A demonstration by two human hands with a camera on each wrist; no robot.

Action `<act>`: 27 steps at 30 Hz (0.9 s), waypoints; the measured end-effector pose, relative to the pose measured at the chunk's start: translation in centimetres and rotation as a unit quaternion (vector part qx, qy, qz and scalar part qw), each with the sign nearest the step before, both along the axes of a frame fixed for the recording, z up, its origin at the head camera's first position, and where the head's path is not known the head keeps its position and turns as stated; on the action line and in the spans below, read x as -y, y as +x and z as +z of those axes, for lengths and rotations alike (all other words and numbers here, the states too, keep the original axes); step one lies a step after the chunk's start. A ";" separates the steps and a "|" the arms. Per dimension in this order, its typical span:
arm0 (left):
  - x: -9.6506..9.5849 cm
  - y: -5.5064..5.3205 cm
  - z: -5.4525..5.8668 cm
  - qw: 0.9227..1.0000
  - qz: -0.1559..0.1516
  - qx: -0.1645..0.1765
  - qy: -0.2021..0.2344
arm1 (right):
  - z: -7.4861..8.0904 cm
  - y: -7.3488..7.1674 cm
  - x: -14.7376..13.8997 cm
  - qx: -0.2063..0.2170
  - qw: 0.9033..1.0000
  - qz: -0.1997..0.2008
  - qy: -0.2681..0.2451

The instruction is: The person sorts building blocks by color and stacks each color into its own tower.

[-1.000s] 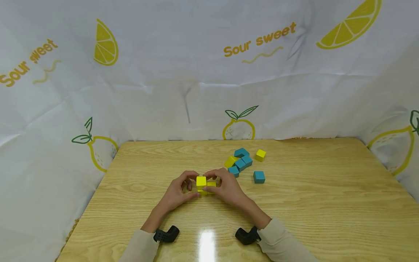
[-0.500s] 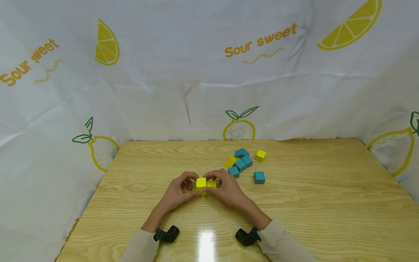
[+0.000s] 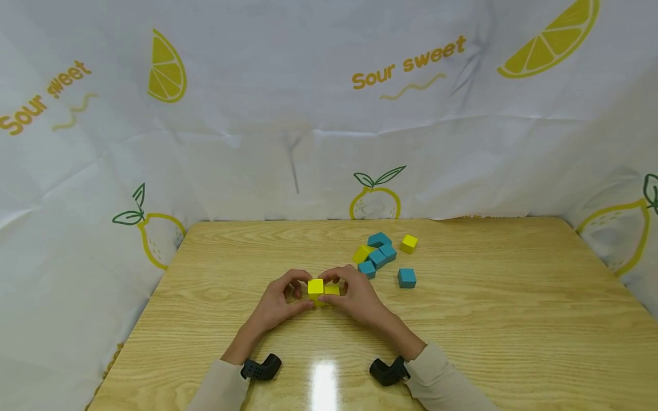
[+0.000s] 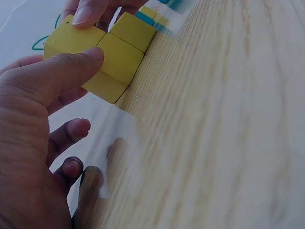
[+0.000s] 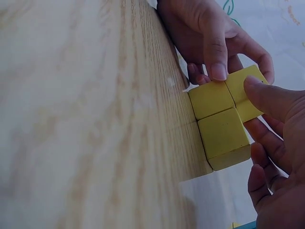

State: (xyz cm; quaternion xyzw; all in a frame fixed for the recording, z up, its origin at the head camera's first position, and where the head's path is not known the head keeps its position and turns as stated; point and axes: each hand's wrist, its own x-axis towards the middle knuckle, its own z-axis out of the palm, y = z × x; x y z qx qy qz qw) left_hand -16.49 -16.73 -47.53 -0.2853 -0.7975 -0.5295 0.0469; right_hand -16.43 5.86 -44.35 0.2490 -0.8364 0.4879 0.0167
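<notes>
Three yellow cubes stand together in front of me. The upper cube (image 3: 316,286) sits on the lower left cube (image 5: 212,99), and the lower right cube (image 5: 223,136) lies beside that one on the table. My right hand (image 3: 361,295) pinches the upper cube, its thumb on the near face in the right wrist view. From the other side my left hand (image 3: 277,301) pinches the stack, its thumb tip at the seam between upper and lower left cubes in the left wrist view. The far-side fingertips are partly hidden behind the cubes.
Behind my right hand lies a loose group of blue blocks (image 3: 377,258) with a yellow block (image 3: 362,253). A single blue cube (image 3: 407,278) and a yellow cube (image 3: 409,244) lie farther right. A lemon-printed cloth (image 3: 257,171) hangs behind the wooden table (image 3: 488,319).
The upper yellow cube has come down slightly onto the lower left one, and the gap between them has closed. Both hands keep nearly the same place; the other blocks have not moved.
</notes>
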 end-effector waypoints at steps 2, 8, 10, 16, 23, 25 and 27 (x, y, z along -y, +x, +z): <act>0.0 0.0 -0.1 1.000 -0.001 -0.001 0.001 | 0.0 0.0 0.0 0.001 1.000 0.000 0.001; 0.1 0.0 -0.1 1.000 0.000 -0.005 0.001 | 0.0 0.0 0.0 -0.003 1.000 -0.001 0.006; 0.0 0.0 -0.1 1.000 0.002 -0.006 0.000 | 0.0 0.0 0.0 -0.004 1.000 -0.001 0.007; -0.2 0.1 0.4 1.000 0.001 -0.012 -0.002 | 0.0 0.0 -0.1 -0.003 1.000 -0.001 0.007; -0.7 1.4 3.2 1.000 -0.014 -0.012 0.008 | -0.1 0.0 -0.1 -0.008 1.000 0.001 0.009; -0.8 1.5 3.4 1.000 -0.014 -0.011 0.008 | -0.1 -0.1 -0.1 -0.007 1.000 0.002 0.009; -0.8 1.5 3.4 1.000 -0.014 -0.014 0.008 | -0.2 -0.1 -0.1 -0.004 1.000 0.002 0.009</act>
